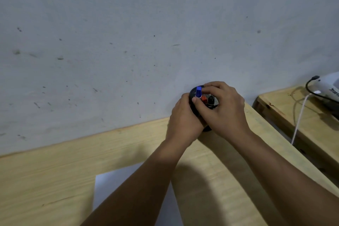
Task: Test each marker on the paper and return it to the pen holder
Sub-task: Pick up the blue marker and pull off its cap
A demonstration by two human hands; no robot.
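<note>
A black mesh pen holder (214, 105) stands on the wooden table (55, 180) against the wall. A blue-capped marker (198, 91), a red-capped marker (203, 99) and a black-capped marker (211, 99) stick up out of it. My left hand (183, 115) grips the holder's left side. My right hand (225, 110) reaches over the holder from the right, with thumb and forefinger pinching the blue marker just below its cap. A white sheet of paper (113, 185) lies on the table near me, partly hidden by my left forearm.
The grey, speckled wall (128, 42) rises directly behind the table. To the right, across a narrow gap, a second wooden table (286, 112) carries a white device (330, 86) with a black cable and a white cord (299, 117).
</note>
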